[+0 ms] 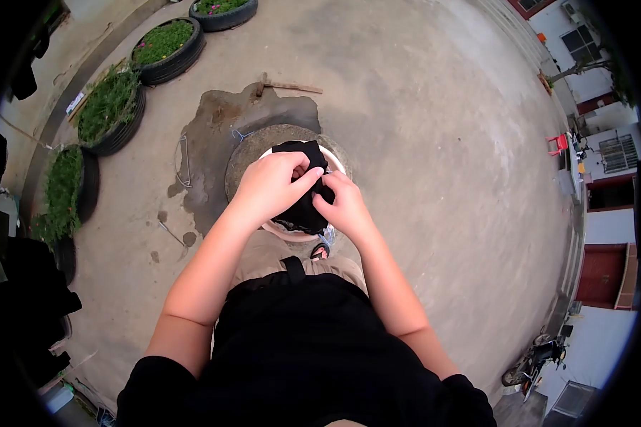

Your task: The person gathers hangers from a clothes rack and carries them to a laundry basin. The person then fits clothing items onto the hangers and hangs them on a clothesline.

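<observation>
A black cloth, likely a garment, hangs from my two hands above a pale basin. My left hand is closed on the cloth's upper part, thumb and fingers pinched together. Close beside it, my right hand pinches the cloth's right edge, fingers bent. The fingertips of both hands nearly meet. The basin stands on a round concrete slab, and the cloth hides most of its inside. Thin pale-blue wire-like pieces show at the basin's near right rim.
Wet ground surrounds the slab's left side. A blue hanger, a white hanger and a wooden-handled tool lie there. Tyre planters line the left. At the far right are a red chair and a motorcycle.
</observation>
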`<control>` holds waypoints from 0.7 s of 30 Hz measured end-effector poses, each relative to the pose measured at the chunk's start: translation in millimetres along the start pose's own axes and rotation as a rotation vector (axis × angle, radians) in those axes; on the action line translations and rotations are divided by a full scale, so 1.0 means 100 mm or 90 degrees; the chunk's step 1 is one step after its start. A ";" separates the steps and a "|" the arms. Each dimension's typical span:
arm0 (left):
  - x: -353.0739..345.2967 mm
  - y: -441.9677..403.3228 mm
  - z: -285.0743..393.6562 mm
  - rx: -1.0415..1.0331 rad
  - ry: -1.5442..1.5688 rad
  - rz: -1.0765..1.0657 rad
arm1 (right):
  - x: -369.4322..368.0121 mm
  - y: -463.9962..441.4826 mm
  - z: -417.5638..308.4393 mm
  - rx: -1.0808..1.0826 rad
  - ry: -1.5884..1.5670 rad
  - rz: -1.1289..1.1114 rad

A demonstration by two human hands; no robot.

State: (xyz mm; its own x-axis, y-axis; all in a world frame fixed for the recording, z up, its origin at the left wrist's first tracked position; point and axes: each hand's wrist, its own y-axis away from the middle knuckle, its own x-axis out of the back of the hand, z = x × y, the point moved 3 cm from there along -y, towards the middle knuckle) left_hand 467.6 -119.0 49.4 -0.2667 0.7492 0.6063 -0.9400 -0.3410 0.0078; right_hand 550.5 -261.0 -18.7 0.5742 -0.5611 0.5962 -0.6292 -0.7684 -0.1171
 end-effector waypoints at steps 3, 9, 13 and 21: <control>0.48 0.14 0.56 -0.146 0.192 0.064 | 0.02 0.00 -0.02 -0.041 -0.036 0.006; 1.08 0.58 1.19 -0.536 0.154 0.282 | -0.03 0.05 -0.06 -0.079 -0.015 -0.032; 1.22 0.77 1.13 -0.593 0.115 0.370 | -0.07 0.06 -0.02 -0.067 -0.040 -0.033; 1.30 0.79 0.96 -0.572 0.210 0.342 | -0.13 0.12 -0.01 -0.064 -0.044 -0.029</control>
State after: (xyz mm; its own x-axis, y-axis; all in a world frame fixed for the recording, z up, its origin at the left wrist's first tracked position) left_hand 379.1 -102.9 205.0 -0.6055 0.7877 0.1136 -0.4608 -0.2306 -0.8570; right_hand 535.2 -263.1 -27.0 0.6360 -0.5482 0.5431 -0.6486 -0.7611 -0.0087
